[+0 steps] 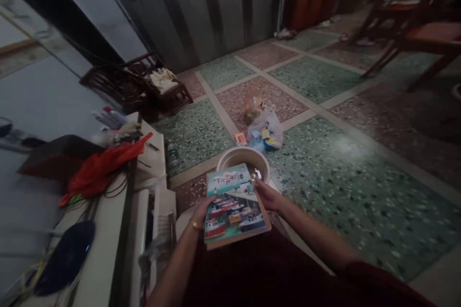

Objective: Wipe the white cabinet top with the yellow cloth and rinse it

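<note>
A picture book [233, 208] with a teal cover, Chinese characters and painted boats lies tilted in front of my lap, front cover up. My left hand [202, 212], with a gold-coloured band at the wrist, is closed on its left edge. At the upper right edge of the book, my right hand [269, 196] is closed, its fingers partly hidden. By those fingertips is a small shiny patch that I cannot make out. Just beyond the book stands a pale round bucket [265, 160], partly covered by it, with a glint inside.
Plastic bags [272, 127] and a small orange-and-white box [240, 138] lie on the tiled floor behind the bucket. A cabinet at left bears a red plastic bag [104, 165] and a dark blue oval object [66, 259]. Wooden chairs [173, 88] stand farther back.
</note>
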`<state>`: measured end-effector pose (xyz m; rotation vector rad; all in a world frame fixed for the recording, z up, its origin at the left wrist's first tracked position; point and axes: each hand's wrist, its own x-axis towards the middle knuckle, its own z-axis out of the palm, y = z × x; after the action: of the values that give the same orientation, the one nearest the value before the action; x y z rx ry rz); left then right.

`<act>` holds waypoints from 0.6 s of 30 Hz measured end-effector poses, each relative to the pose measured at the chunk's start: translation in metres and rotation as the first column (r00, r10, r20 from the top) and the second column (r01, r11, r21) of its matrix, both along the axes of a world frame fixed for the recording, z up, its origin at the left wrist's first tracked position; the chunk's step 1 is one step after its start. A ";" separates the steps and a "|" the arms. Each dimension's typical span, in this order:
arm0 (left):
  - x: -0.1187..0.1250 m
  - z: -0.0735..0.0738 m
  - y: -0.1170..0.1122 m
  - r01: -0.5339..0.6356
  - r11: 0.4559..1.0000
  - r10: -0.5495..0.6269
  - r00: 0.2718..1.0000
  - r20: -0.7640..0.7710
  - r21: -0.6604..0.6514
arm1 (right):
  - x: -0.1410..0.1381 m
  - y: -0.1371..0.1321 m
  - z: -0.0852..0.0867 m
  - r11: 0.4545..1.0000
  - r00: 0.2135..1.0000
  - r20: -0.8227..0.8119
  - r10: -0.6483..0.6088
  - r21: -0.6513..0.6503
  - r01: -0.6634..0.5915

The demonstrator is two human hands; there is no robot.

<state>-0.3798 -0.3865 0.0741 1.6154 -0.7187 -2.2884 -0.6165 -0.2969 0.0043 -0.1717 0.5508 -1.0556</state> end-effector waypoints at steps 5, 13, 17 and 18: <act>-0.054 -0.011 -0.019 0.089 0.992 -0.095 0.994 -0.056 -0.088 | -0.026 0.005 -0.024 0.967 0.963 -0.153 -0.222 0.092 0.237; -0.065 -0.071 -0.070 0.442 0.657 -0.115 0.859 0.499 -0.610 | -0.122 -0.031 -0.057 0.710 0.717 -0.307 -0.625 0.156 0.686; -0.055 -0.103 -0.055 0.748 0.374 -0.227 0.647 0.728 -0.548 | -0.191 -0.108 -0.048 0.599 0.573 -0.431 -0.697 0.089 0.796; -0.055 -0.107 -0.051 0.762 0.355 -0.252 0.635 0.730 -0.541 | -0.209 -0.134 -0.041 0.595 0.539 -0.485 -0.689 0.048 0.802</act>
<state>-0.4348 -0.4372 -0.0328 1.5647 -2.3783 -1.1808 -0.8258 -0.4305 -0.0367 0.1116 1.2361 -1.8072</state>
